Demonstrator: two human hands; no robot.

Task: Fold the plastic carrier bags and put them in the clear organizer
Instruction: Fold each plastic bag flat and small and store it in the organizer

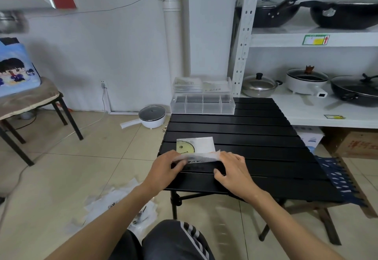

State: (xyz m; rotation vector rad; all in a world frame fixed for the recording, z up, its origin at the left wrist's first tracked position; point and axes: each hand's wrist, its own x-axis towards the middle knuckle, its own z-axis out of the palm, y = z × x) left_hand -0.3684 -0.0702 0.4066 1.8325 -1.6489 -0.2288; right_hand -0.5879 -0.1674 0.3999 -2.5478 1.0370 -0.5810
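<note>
On the black slatted tabletop [255, 137], well short of the clear organizer [202, 104], left hand [163, 167] and right hand [233, 167] pinch the smiley-face carrier bag [196, 147] mid-fold; next, press the crease flat.

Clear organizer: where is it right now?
In the head view, the clear organizer sits at the far left corner of the black slatted table, by the white shelf post, well beyond the bag both hands are folding.

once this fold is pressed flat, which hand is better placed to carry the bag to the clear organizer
Probably the right hand. It grips the bag at its right end, and the clear organizer sits at the table's far edge, slightly right of the bag. The left hand is farther off.
</note>
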